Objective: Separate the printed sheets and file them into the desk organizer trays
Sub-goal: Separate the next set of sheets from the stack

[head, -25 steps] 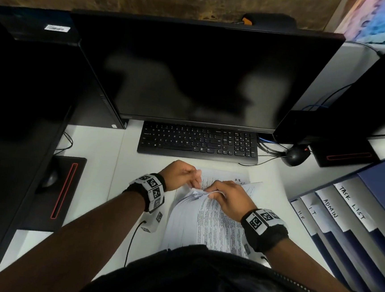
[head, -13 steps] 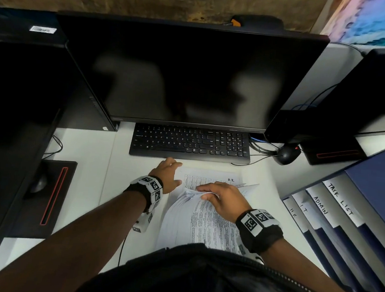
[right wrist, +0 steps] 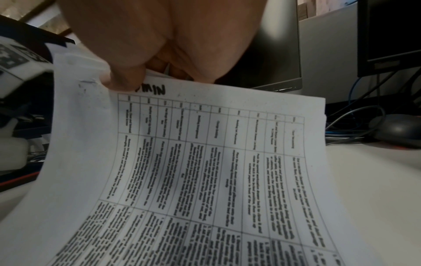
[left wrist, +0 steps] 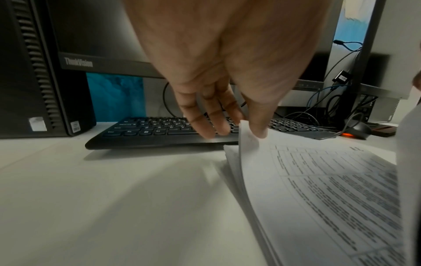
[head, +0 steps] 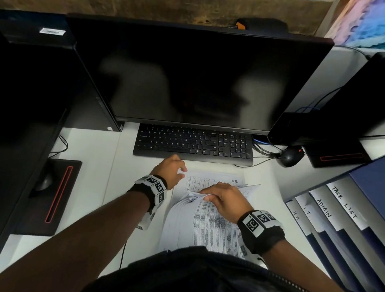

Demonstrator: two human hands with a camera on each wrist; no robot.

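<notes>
A stack of printed sheets point(head: 205, 230) lies on the white desk in front of me. My right hand point(head: 225, 198) grips the far edge of the top sheets and curls them up. In the right wrist view its thumb point(right wrist: 124, 79) presses on a sheet point(right wrist: 227, 162) marked ADMIN. Beneath them lies a sheet marked H.R point(head: 235, 181). My left hand point(head: 170, 169) is at that sheet's far left corner, and thumb and forefinger pinch the upturned corner point(left wrist: 242, 129). The blue desk organizer trays point(head: 334, 218), labelled H.R, I.T, ADMIN and TASK LIST, stand at the right.
A black keyboard point(head: 194, 143) lies just beyond the papers, under a dark monitor point(head: 193, 76). A mouse point(head: 289, 156) and cables sit at the back right. A computer tower point(head: 92, 104) and a black stand with a red stripe point(head: 52, 194) are at the left.
My left hand has left the right hand and moved forward and left to the far corner of the stack. The right hand still holds the lifted sheets.
</notes>
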